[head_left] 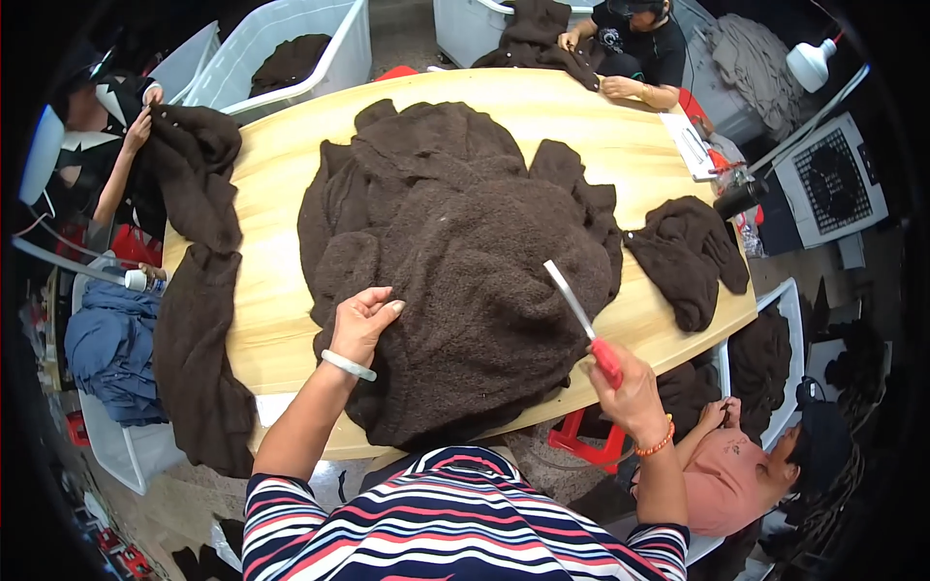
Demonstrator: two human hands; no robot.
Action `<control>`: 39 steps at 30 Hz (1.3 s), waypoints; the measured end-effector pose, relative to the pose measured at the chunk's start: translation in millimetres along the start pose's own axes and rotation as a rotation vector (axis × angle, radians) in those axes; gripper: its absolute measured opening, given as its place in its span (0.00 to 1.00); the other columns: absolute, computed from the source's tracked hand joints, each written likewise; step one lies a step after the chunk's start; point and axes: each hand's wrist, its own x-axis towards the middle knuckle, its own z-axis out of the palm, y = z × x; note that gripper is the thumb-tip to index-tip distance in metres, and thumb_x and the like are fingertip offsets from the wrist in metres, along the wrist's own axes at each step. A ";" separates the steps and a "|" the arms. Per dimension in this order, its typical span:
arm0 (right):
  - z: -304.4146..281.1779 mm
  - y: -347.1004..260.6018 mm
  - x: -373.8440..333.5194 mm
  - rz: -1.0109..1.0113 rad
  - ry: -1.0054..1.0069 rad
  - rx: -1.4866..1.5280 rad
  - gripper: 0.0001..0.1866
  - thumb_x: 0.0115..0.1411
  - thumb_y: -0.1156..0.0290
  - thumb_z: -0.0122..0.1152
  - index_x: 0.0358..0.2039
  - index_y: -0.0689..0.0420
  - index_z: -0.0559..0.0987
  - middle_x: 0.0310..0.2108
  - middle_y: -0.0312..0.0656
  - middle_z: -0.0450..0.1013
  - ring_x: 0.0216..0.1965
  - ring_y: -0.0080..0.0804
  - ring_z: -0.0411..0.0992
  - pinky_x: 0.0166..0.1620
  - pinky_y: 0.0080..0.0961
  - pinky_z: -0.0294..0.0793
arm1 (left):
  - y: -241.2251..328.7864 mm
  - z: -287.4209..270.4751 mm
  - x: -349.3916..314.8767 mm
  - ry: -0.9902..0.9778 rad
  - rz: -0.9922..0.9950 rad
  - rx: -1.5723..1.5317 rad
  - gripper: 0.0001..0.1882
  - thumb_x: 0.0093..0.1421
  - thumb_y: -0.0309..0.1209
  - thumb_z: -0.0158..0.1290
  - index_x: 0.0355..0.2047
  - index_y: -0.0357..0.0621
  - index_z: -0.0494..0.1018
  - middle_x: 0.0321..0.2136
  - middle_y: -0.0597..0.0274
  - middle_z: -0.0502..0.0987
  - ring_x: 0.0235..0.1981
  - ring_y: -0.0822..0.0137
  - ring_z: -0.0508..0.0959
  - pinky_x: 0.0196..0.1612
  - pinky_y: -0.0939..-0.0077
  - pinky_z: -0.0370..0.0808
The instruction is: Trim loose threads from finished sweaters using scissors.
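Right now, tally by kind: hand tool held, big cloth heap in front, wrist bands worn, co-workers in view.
Red-handled tool: 1
Brown cloth heap: 1
Wrist bands: 2 (pale bangle, orange beads)
Co-workers: 3 (left person, far person, right person)
Total: 7

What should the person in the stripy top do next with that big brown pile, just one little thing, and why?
I'd probably smooth a small patch with the left hand. The brown cloth lies bunched in folds, that hand is right by it, and the right hand holds the red-handled tool. I can't tell whether the left hand is pinching anything.
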 end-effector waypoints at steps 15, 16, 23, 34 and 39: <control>31.2 -91.2 10.2 -0.305 -0.516 -0.159 0.13 0.55 0.66 0.61 0.37 0.58 0.73 0.26 0.51 0.75 0.32 0.49 0.76 0.33 0.42 0.74 | -16.9 -38.3 -0.2 0.010 0.054 -0.151 0.12 0.59 0.21 0.57 0.44 0.35 0.74 0.36 0.64 0.79 0.35 0.77 0.77 0.42 0.84 0.74; 34.7 -91.2 11.6 -0.300 -0.514 -0.165 0.13 0.55 0.66 0.61 0.37 0.58 0.73 0.26 0.51 0.75 0.32 0.49 0.76 0.33 0.42 0.74 | -9.8 -39.3 2.2 -0.068 -0.024 -0.181 0.15 0.59 0.22 0.57 0.47 0.35 0.73 0.37 0.64 0.79 0.37 0.77 0.77 0.42 0.84 0.74; 41.0 -100.2 34.9 -0.237 -0.296 -0.147 0.13 0.59 0.65 0.61 0.42 0.57 0.74 0.26 0.52 0.74 0.32 0.53 0.74 0.35 0.42 0.73 | 30.4 -7.7 66.9 -0.285 -0.247 -0.104 0.18 0.59 0.27 0.59 0.48 0.35 0.73 0.35 0.66 0.79 0.34 0.77 0.77 0.39 0.85 0.73; 39.6 -104.3 55.4 -0.167 -0.375 -0.353 0.12 0.59 0.61 0.60 0.36 0.56 0.74 0.19 0.52 0.72 0.26 0.54 0.74 0.32 0.46 0.73 | 6.7 -3.0 80.8 -0.168 0.004 -0.015 0.03 0.55 0.21 0.60 0.30 0.38 0.77 0.28 0.67 0.79 0.27 0.79 0.76 0.33 0.85 0.73; 43.4 -113.0 57.2 -0.172 -0.466 -0.333 0.12 0.59 0.61 0.60 0.36 0.56 0.74 0.20 0.51 0.73 0.27 0.53 0.75 0.33 0.45 0.73 | 14.2 -6.4 80.8 -0.213 0.027 0.091 0.04 0.57 0.23 0.60 0.33 0.38 0.78 0.28 0.67 0.80 0.27 0.78 0.77 0.32 0.86 0.73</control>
